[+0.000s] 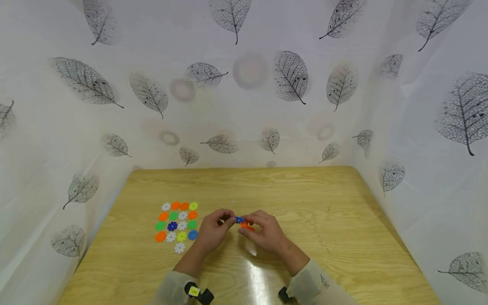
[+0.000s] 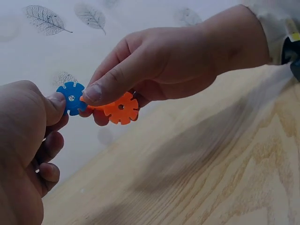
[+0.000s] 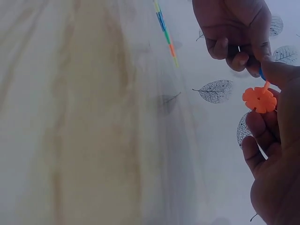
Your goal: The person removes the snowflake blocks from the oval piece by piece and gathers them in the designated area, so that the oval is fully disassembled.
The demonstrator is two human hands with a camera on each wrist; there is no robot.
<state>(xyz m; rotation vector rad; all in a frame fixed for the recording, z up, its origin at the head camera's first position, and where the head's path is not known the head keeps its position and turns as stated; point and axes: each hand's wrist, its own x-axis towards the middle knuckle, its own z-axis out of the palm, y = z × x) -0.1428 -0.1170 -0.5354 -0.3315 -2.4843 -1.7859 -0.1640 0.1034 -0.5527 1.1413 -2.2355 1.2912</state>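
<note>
Between thumb and fingers, my left hand (image 1: 214,231) pinches a blue notched disc (image 2: 71,98) with a small centre hole. My right hand (image 1: 268,232) grips orange notched discs (image 2: 122,108) right beside it. The blue disc's edge meets the orange piece at my right thumb tip; whether they are slotted together there cannot be made out. In the right wrist view one orange disc (image 3: 259,100) faces the camera, with another orange part edge-on next to it. Most of the blue disc is hidden by fingers in that view. Both hands are above the table.
Left of my hands, several loose notched discs lie in rough rows on the wooden table (image 1: 305,190): a white disc (image 1: 180,248), a dark blue disc (image 1: 172,226), a light blue disc (image 1: 192,235), plus orange, green and yellow ones. A leaf-patterned white curtain (image 1: 251,106) encloses the table.
</note>
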